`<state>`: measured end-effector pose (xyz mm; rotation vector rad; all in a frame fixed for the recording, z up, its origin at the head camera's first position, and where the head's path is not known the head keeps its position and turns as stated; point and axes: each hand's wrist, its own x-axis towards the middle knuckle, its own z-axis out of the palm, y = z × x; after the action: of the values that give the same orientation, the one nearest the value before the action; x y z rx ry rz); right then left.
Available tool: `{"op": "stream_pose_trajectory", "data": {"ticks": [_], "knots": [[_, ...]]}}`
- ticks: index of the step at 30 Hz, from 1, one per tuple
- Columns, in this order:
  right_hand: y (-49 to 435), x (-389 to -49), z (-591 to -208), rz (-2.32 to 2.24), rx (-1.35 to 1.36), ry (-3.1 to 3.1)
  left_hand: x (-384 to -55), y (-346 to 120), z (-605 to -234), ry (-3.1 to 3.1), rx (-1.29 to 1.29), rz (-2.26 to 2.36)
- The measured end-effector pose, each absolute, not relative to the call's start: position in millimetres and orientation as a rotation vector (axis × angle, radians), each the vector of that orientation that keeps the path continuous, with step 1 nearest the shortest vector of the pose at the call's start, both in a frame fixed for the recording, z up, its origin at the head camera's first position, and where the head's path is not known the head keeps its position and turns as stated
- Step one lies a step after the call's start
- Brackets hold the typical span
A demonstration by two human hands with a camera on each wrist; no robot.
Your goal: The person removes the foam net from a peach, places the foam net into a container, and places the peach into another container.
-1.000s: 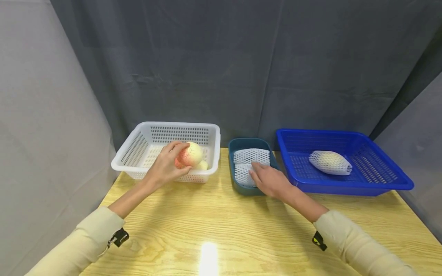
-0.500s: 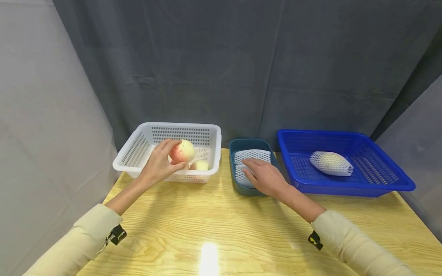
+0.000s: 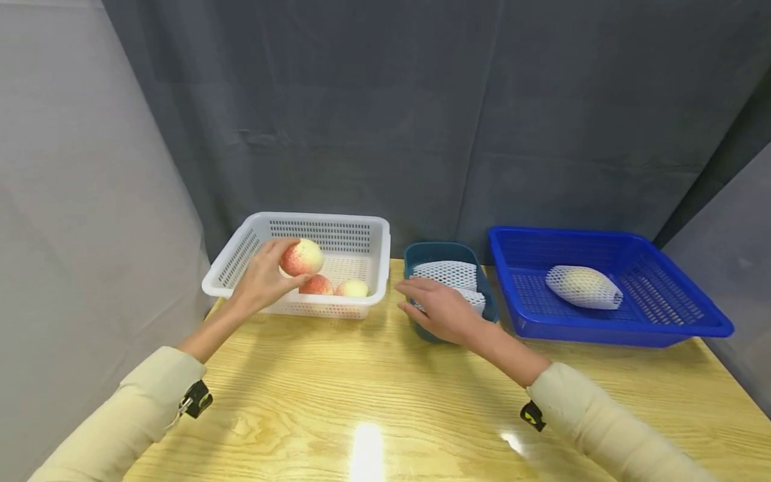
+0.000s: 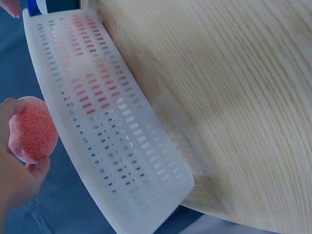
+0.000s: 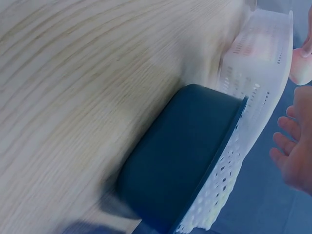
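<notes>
My left hand [image 3: 255,281] grips a red-and-cream peach [image 3: 306,258] between thumb and fingers, raised over the white basket [image 3: 241,241]. The left wrist view shows the reddish side of this peach [image 4: 34,131] beyond the basket's rim. Beneath it in the basket lie a redder peach [image 3: 316,286] and a paler one [image 3: 352,288]. My right hand [image 3: 442,311], palm down with fingers extended and holding nothing, is over the teal bin [image 3: 440,250]. White foam net sleeves [image 3: 453,272] lie in that bin, partly hidden by the hand.
Right of the bin stands a blue basket [image 3: 602,324] with a net-wrapped pale fruit [image 3: 583,288] in it. All three containers stand in a row at the back of the wooden table [image 3: 313,395], before a grey curtain [image 3: 385,107].
My left hand has carried the peach leftward over the white basket, exposing the two peaches below. My right hand has come off the foam sleeves and shifted left.
</notes>
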<state>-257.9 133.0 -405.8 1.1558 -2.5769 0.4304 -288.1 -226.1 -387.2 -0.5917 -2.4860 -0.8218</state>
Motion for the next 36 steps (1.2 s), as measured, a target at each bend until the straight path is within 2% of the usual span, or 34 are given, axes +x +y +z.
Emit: {"op": "stream_pose_trajectory", "data": {"ticks": [16, 36], "knots": [[108, -263, -405, 0.473, 1.291, -2.537, -301, -253, -388, -2.673, -0.424, -0.772], [94, -269, -411, 0.371, 1.37, -2.446, -309, -257, -394, -2.845, -0.305, -0.729]]}}
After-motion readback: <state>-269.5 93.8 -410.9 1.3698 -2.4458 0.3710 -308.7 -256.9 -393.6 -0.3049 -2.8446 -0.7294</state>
